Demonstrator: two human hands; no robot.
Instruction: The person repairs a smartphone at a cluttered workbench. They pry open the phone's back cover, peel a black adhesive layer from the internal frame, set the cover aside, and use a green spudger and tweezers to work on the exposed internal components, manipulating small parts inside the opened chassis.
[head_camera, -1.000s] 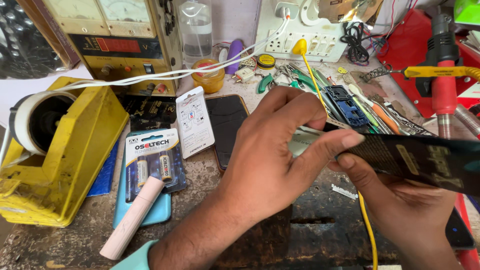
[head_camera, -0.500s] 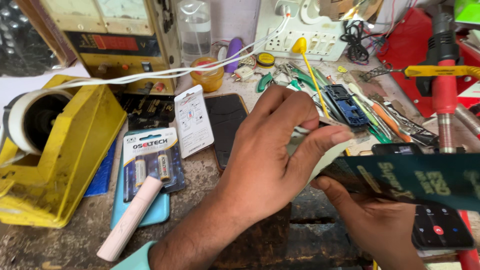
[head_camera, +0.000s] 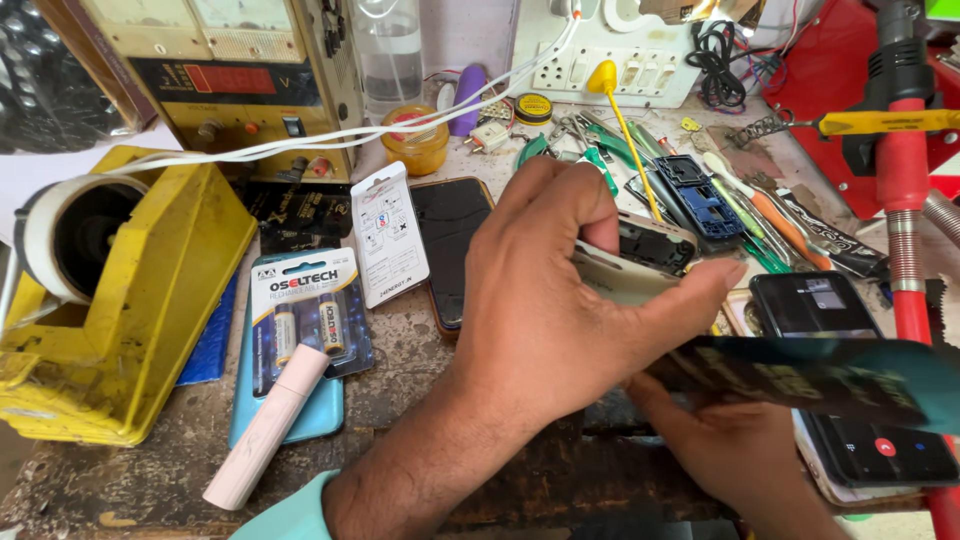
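The left hand is reaching across the cluttered worktop, its grip pinching a small opened phone by the long edges, thumb on the near side and fingers curled over the far side. The phone is sitting just above the worktop, tilted, with its dark innards showing; it looks light and stiff but fragile, so the edges seem the safest place to take it rather than the exposed parts. The wrist is arching over, palm down. The right hand is lying lower, palm up, mostly hidden under a dark printed packet it is carrying; whether its grip is closing on that packet I cannot tell.
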